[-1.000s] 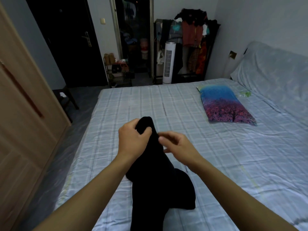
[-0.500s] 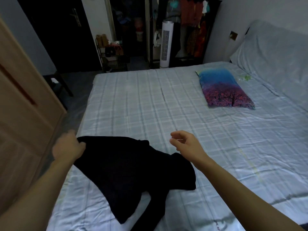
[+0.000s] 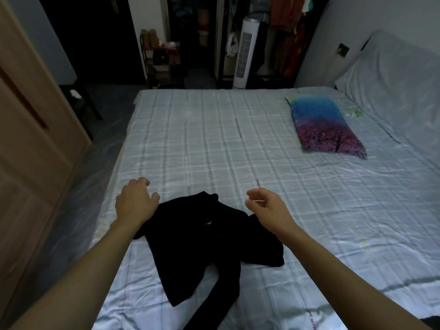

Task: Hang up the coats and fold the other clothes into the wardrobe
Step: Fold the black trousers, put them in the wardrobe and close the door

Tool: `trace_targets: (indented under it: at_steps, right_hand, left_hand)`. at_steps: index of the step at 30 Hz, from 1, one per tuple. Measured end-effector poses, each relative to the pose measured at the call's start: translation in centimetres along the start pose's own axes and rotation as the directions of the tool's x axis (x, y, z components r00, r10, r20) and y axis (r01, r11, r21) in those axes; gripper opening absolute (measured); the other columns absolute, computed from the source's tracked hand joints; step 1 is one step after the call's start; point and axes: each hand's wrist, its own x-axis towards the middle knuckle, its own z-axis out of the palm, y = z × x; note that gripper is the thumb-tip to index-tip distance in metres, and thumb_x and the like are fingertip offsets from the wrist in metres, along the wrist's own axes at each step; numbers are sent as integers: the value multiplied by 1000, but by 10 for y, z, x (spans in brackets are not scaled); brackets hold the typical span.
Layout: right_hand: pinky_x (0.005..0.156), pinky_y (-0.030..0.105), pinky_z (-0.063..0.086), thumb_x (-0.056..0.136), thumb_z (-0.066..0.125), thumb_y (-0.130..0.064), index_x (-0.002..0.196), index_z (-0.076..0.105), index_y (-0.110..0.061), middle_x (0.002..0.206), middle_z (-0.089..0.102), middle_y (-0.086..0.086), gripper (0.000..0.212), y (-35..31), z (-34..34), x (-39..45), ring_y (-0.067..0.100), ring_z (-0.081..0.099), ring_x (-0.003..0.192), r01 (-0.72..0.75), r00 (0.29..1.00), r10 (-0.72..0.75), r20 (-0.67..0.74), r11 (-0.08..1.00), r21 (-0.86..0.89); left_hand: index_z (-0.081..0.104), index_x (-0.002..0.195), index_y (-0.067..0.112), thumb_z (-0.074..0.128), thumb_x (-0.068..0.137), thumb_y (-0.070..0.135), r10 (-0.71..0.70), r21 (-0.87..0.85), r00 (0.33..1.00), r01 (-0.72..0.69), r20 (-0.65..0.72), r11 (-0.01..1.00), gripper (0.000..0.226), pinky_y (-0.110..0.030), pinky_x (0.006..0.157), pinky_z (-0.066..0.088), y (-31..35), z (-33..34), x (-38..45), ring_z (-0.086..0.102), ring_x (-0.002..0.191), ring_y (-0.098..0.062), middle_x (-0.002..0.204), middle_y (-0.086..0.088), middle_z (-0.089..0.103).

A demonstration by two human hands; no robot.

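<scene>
- A black garment point(image 3: 209, 236) lies crumpled on the bed point(image 3: 214, 144), near its front edge, between the two forearms; part of it trails toward the bottom of the view.
- The left hand point(image 3: 135, 203) hovers over the garment's upper left edge, fingers loosely curled and holding nothing that I can see; whether it touches the cloth I cannot tell.
- The right hand point(image 3: 266, 206) hangs just right of the garment, fingers relaxed and half curled, empty, apart from the cloth.
- Judging by its folds and limp drape, the garment is soft, light and thin; it should bunch and slide rather than hold a shape.
- It is too dark to make out seams, so which part is collar, hem or sleeve is unclear.
- A sensible hold, I judge, is a pinch at two outer corners or shoulder points, one per hand, to lift and shake it flat before folding.
- The bed carries a pale plaid sheet, a little wrinkled, broad and flat enough to fold on.
- A pillow point(image 3: 326, 127) with a blue and purple tree print lies well apart, at the far right.
- A wooden wardrobe point(image 3: 31, 129) stands to the left of the bed, across a strip of floor.
- Beyond the bed stand a white tower fan point(image 3: 245, 53), a low rack point(image 3: 164, 60) of shoes and a rail of hanging clothes point(image 3: 285, 32).
- The room is dim.
</scene>
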Motion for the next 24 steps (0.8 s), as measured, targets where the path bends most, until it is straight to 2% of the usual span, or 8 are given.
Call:
trace_targets:
  at_steps: [5, 9, 13, 15, 18, 21, 24]
  right_hand:
    - [88, 32, 56, 92, 67, -27, 122, 65, -21, 116, 64, -9, 31, 18, -11, 25, 5, 63, 104, -26, 999, 26, 19, 1000, -4]
    - [90, 27, 52, 92, 66, -25, 122, 65, -18, 112, 63, -11, 30, 49, -18, 51, 7, 63, 103, -68, 997, 68, 28, 998, -7]
    - [89, 24, 48, 93, 66, -26, 121, 65, -19, 116, 65, -4, 29, 88, -14, 70, 10, 63, 104, -135, 990, 137, 43, 990, -36]
    - [89, 21, 45, 92, 67, -26, 121, 65, -19, 117, 67, -2, 30, 108, -7, 79, 10, 63, 105, -179, 983, 180, 27, 984, -25]
    - [86, 17, 41, 92, 67, -26, 121, 64, -19, 115, 67, -5, 31, 136, 4, 75, 6, 61, 100, -276, 961, 276, -5, 961, 2]
    - [84, 13, 40, 91, 68, -24, 121, 64, -17, 114, 66, -4, 30, 159, 11, 57, 5, 59, 95, -388, 918, 389, -73, 921, 29]
    - [72, 2, 37, 92, 67, -23, 122, 63, -16, 110, 64, -7, 31, 180, 16, 45, 6, 59, 95, -462, 877, 460, -137, 887, 21]
  left_hand:
    - [56, 129, 7, 65, 90, 29, 1, 38, 1000, -1, 20, 999, 46, -45, 87, 49, 19, 18, 1, 57, 111, -36, 127, -17, 58]
    - [58, 129, 8, 65, 91, 29, 27, 47, 998, -30, 56, 998, 44, -44, 89, 49, 45, 41, -1, 57, 112, -32, 125, -15, 59]
    - [62, 120, 8, 66, 90, 29, 129, 44, 980, -137, 152, 990, 37, -43, 83, 51, 68, 72, -1, 58, 106, -29, 116, -12, 62]
    - [62, 121, 9, 66, 91, 31, 186, 12, 961, -192, 206, 981, 38, -45, 87, 51, 73, 93, 4, 58, 107, -27, 116, -9, 62]
    - [59, 127, 14, 63, 93, 42, 243, 34, 910, -269, 336, 963, 43, -43, 91, 50, 76, 125, 12, 56, 109, -22, 122, -4, 60]
    - [58, 128, 17, 60, 94, 46, 323, 14, 831, -369, 453, 929, 45, -42, 90, 50, 85, 154, 24, 55, 109, -20, 124, -2, 59]
    - [58, 129, 18, 59, 95, 45, 423, -37, 739, -476, 525, 879, 43, -41, 92, 49, 101, 185, 45, 53, 111, -20, 125, -2, 58]
